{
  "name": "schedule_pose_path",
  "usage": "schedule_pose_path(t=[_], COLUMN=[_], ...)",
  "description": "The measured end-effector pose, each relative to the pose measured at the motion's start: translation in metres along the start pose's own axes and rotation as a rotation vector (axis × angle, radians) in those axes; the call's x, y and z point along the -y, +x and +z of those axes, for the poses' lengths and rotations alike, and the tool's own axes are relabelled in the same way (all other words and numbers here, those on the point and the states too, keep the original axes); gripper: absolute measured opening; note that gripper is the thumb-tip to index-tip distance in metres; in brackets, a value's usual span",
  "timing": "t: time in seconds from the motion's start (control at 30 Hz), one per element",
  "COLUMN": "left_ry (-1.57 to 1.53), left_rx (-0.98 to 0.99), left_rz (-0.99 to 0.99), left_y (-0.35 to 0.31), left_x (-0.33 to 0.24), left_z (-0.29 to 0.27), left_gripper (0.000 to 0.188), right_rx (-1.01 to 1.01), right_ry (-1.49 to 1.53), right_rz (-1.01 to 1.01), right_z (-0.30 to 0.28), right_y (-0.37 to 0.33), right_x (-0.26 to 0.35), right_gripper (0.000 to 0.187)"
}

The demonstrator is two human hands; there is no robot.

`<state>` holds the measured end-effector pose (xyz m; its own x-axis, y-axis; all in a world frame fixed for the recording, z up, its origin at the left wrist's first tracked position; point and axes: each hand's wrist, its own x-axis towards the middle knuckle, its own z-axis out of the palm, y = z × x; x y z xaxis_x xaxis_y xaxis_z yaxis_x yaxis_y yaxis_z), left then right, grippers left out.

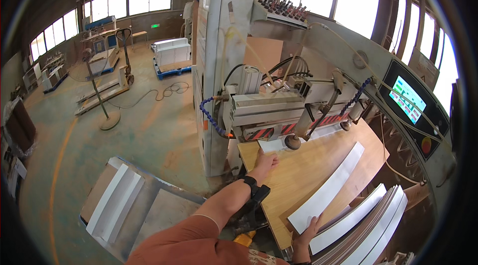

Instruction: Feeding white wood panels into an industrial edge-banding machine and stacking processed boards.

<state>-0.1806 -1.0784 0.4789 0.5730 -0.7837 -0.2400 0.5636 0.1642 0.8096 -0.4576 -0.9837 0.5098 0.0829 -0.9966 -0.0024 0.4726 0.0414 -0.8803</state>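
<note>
Strip [327, 189]: where does it lie, and who has it?

On the tabletop [294, 180], its near end in the right hand [306, 235]. That hand is clamped on the corner, a digit laid over the white face, its forearm low and short in view.

And the left hand [269, 161]?

Well apart from the right. The left arm stretches farther out (a black band [259, 193] rings the wrist), fingers curled, by the end of a second strip [273, 145]. Whether it grips that end, I can't tell.

What can't you make out?

The right hand's fingers beneath the strip, for one, and most of that forearm, cut off at the lower edge. Farther out, a round foot [293, 142] of the machine [271, 108] covers part of the second strip.

Which way does the strip point?

Its long axis runs diagonally: near end at lower left, far end up and to the right, roughly alongside the stack [371, 235] at its right. The second strip lies more crosswise, along the machine's front.

Beyond that?

A lit screen [407, 98] on the right; far off to the left, a pallet load [172, 55] on the floor.
</note>
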Motion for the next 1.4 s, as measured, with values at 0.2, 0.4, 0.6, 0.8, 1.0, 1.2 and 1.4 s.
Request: schedule_pose_path(t=[0.2,0.4,0.6,0.8,1.0,1.2,1.4], left_ry=[-0.113,-0.232,0.136,-0.486,-0.057,0.322,0.454], left_rx=[-0.066,-0.037,0.428,-0.327,-0.404,-0.665,-0.735], left_rz=[0.032,0.065,0.18,0.296,0.349,0.116,-0.121], left_y=[-0.012,0.01,-0.105,-0.227,-0.28,-0.333,-0.373], left_x=[-0.01,-0.006,-0.034,-0.09,-0.056,-0.018,0.014], left_z=[0.009,-0.01,-0.14,-0.336,-0.307,-0.408,-0.43], left_gripper=[0.062,0.03,0.022,0.03,0.045,0.046,0.067], right_rx=[-0.036,-0.013,0.023,0.172,0.221,0.254,0.184], right_ry=[-0.034,0.003,0.044,0.011,-0.246,-0.294,-0.362], right_rz=[-0.031,-0.115,-0.031,0.07,0.299,0.337,0.441], right_z=[-0.001,0.036,0.055,0.064,0.136,0.207,0.228], right_y=[0.0,-0.001,0.023,0.076,0.132,0.146,0.157], right_x=[-0.003,0.012,0.046,0.041,-0.071,-0.126,-0.137], right_gripper=[0.048,0.047,0.045,0.045,0.057,0.073,0.068])
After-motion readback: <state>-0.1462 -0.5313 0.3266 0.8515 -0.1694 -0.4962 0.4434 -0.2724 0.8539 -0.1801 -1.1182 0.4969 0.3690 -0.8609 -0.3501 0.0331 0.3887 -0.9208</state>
